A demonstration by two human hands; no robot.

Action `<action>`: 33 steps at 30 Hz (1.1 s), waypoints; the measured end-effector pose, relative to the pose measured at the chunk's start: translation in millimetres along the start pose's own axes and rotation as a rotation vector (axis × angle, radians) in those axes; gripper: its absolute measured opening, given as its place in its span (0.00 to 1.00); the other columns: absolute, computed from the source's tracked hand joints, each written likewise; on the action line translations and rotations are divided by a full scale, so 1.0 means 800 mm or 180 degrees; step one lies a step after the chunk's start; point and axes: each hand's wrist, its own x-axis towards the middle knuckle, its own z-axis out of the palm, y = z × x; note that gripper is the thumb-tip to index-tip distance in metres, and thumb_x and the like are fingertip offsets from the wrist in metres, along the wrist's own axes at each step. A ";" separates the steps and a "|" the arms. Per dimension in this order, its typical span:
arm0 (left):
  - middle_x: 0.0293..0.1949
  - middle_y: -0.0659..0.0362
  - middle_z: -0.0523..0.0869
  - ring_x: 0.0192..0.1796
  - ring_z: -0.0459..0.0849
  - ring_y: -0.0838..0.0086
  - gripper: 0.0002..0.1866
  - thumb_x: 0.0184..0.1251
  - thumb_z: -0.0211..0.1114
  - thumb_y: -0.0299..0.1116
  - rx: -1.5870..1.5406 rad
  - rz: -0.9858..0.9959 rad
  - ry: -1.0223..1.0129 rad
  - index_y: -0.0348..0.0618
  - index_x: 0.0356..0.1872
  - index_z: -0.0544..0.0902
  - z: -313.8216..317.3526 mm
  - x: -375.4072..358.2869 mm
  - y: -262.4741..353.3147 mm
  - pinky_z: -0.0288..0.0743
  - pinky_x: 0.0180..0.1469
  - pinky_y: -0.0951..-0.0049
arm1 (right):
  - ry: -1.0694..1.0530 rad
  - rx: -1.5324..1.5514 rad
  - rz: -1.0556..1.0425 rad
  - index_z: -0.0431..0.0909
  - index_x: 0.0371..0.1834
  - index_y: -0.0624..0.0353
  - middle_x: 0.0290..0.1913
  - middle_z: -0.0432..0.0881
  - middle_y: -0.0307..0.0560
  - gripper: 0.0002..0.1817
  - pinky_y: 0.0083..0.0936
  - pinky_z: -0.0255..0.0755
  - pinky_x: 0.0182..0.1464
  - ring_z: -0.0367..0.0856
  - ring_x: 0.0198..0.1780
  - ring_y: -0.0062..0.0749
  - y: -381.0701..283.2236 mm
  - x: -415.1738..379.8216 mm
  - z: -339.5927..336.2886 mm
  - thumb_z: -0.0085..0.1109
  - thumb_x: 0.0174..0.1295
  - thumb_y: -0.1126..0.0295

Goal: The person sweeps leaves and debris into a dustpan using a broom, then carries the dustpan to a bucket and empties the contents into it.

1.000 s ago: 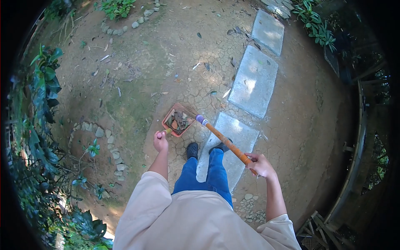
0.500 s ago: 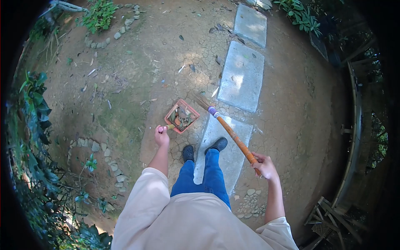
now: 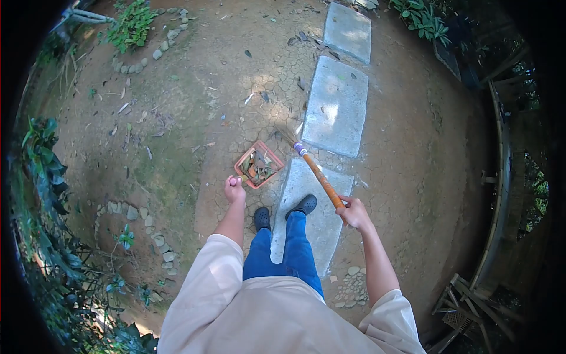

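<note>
My left hand (image 3: 235, 191) is closed around the short handle of a pink-orange dustpan (image 3: 272, 153). Dry brown and green leaves (image 3: 257, 170) lie inside the pan, which is in front of my left foot. In my right hand (image 3: 355, 213) is a broom (image 3: 322, 178) with an orange-brown stick and a purple-and-white binding, gripped near its top end. The stick slants up and to the left, and the thin bristles (image 3: 287, 134) fan out over cracked soil, just beyond the pan's right corner.
Pale stone slabs (image 3: 336, 106) form a path leading ahead, one partly under my feet. Scattered leaves (image 3: 265, 96) dot the bare ground. Stone-ringed plants (image 3: 131, 28) and dense shrubs (image 3: 50, 162) line the left. Wooden debris (image 3: 466, 307) is at lower right.
My right hand has moved forward and to the left with the broom, and the bristles have shifted slightly farther ahead. My left hand and the dustpan stay nearly in place.
</note>
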 end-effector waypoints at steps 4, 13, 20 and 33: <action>0.48 0.55 0.86 0.47 0.84 0.67 0.19 0.62 0.73 0.31 -0.0055 -0.0044 0.0049 0.49 0.55 0.82 0.001 0.006 -0.012 0.77 0.53 0.66 | -0.0358 0.0005 0.0117 0.77 0.65 0.64 0.23 0.82 0.45 0.33 0.26 0.69 0.21 0.76 0.17 0.24 -0.005 -0.043 -0.032 0.62 0.49 0.73; 0.46 0.57 0.86 0.47 0.84 0.70 0.18 0.63 0.72 0.29 -0.0298 0.0078 0.0151 0.49 0.55 0.82 -0.022 0.012 -0.017 0.77 0.52 0.68 | -0.0355 0.0703 0.0090 0.73 0.65 0.72 0.26 0.82 0.46 0.35 0.24 0.67 0.19 0.73 0.17 0.22 0.020 -0.102 -0.060 0.64 0.48 0.75; 0.45 0.57 0.86 0.46 0.84 0.70 0.19 0.63 0.72 0.28 -0.0297 0.0201 0.0179 0.48 0.55 0.81 -0.035 0.018 -0.018 0.77 0.52 0.69 | -0.0215 0.0734 -0.0077 0.71 0.66 0.73 0.24 0.80 0.45 0.36 0.24 0.66 0.19 0.73 0.16 0.24 0.006 -0.053 -0.048 0.63 0.49 0.76; 0.51 0.53 0.85 0.55 0.84 0.60 0.21 0.57 0.75 0.32 0.0602 -0.0105 -0.0004 0.48 0.53 0.82 -0.056 0.013 -0.034 0.75 0.59 0.63 | -0.0338 -0.0610 -0.0018 0.77 0.65 0.61 0.22 0.83 0.50 0.34 0.31 0.76 0.30 0.82 0.21 0.31 -0.031 -0.017 0.001 0.63 0.48 0.67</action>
